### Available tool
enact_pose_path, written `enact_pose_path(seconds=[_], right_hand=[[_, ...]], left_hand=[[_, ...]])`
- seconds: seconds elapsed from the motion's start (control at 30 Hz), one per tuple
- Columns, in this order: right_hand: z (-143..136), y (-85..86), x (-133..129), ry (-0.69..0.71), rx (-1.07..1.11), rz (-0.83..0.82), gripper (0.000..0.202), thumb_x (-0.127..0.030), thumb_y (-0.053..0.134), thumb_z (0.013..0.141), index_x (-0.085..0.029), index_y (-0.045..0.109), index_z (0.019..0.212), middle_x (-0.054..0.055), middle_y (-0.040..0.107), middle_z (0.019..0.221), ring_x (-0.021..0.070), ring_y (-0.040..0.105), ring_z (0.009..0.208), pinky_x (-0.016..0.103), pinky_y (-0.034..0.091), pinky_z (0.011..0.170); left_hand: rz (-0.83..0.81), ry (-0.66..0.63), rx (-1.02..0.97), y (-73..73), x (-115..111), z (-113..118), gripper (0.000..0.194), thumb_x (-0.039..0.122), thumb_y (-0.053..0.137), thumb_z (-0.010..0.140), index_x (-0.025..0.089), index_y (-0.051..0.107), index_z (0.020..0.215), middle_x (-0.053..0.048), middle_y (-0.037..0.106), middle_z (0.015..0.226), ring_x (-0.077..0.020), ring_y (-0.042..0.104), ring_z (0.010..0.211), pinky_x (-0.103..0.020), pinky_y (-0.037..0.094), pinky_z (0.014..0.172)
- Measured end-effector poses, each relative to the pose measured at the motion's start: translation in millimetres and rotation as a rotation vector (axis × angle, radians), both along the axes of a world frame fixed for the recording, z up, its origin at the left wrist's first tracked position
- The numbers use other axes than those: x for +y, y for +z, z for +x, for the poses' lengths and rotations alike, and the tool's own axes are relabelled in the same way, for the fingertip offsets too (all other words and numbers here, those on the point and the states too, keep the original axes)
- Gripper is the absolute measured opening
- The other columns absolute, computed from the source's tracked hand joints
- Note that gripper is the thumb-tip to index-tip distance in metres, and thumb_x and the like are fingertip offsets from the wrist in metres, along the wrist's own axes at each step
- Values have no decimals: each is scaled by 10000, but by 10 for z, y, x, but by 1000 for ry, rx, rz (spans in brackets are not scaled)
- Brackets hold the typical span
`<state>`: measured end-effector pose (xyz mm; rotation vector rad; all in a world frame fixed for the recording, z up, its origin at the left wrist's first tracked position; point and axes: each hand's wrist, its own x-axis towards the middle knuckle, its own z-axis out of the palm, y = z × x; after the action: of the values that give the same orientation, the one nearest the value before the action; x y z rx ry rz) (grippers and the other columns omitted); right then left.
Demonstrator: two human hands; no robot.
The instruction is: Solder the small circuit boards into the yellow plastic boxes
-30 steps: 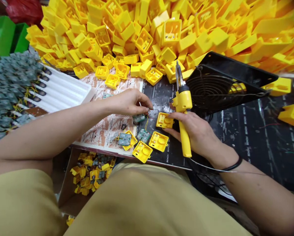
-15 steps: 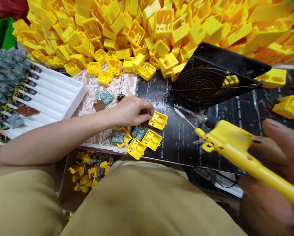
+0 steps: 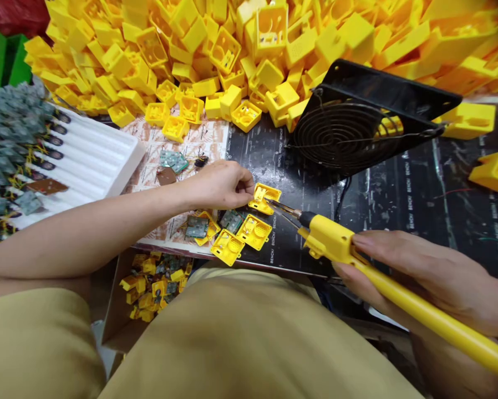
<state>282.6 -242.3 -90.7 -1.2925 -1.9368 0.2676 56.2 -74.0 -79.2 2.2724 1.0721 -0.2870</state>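
Observation:
My right hand (image 3: 436, 282) grips a yellow soldering gun (image 3: 332, 237) whose dark metal tip points left. The tip reaches into a small open yellow plastic case (image 3: 273, 193) lying on the bench; whether it touches a part inside I cannot tell. At the left edge of this case my left hand (image 3: 233, 185) has thumb and fingers pinched together, and what is between them is hidden. Two more open yellow cases, a nearer one (image 3: 227, 247) and another (image 3: 254, 231), lie just below. Beside them sit green circuit boards, one (image 3: 231, 220) next to the cases and one (image 3: 197, 226) on a yellow piece.
A black fan (image 3: 340, 138) stands behind the soldering gun. Yellow housings (image 3: 182, 66) are heaped along the back. A white foam tray (image 3: 107, 149) with wired boards is at left. Below the bench edge, a carton (image 3: 118, 310) holds yellow parts.
My right hand has brought the soldering gun leftward, so its tip is now in the yellow case. My left hand stays pinched at the case's edge; the view shifted slightly.

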Motion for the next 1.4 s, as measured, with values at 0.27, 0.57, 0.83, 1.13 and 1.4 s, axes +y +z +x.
enact_pose_path(seconds=[0.27,0.57,0.83,1.13,1.4], right_hand=[[36,-33,103,88,-71,-18,125,-269,620,923,-238,578,809,-3,649,730,117,655,673,223,570,647],[41,-17,139,23,-104,45,172,-316,579,956,-211,586,820,7,658,732,96,652,678,185,530,594],[-27,-37,259,81,-148,144,132,-207,697,866,-208,571,828,-12,650,698,95,654,652,177,560,608],[102,47,153,37,-132,67,152,-214,720,838,-228,580,895,1,671,786,115,654,648,218,539,507],[153,-126,117,-99,-167,115,313,-365,708,857,-253,615,1133,-8,706,823,140,675,633,246,550,481]], left_hand=[[47,-59,85,49,-10,61,122,166,606,752,167,719,798,29,670,666,-97,576,613,-227,335,604],[54,8,-32,-2,81,73,106,131,604,752,144,703,786,26,654,654,-89,559,593,-223,367,615],[136,-52,58,-25,82,133,146,183,604,768,172,735,832,4,688,697,-120,587,623,-238,372,616],[189,-126,108,-7,101,167,192,216,566,772,194,743,843,-14,694,726,-163,615,694,-270,386,639],[291,-212,107,21,99,112,218,266,554,809,193,719,931,-43,690,877,-192,627,842,-298,418,728]])
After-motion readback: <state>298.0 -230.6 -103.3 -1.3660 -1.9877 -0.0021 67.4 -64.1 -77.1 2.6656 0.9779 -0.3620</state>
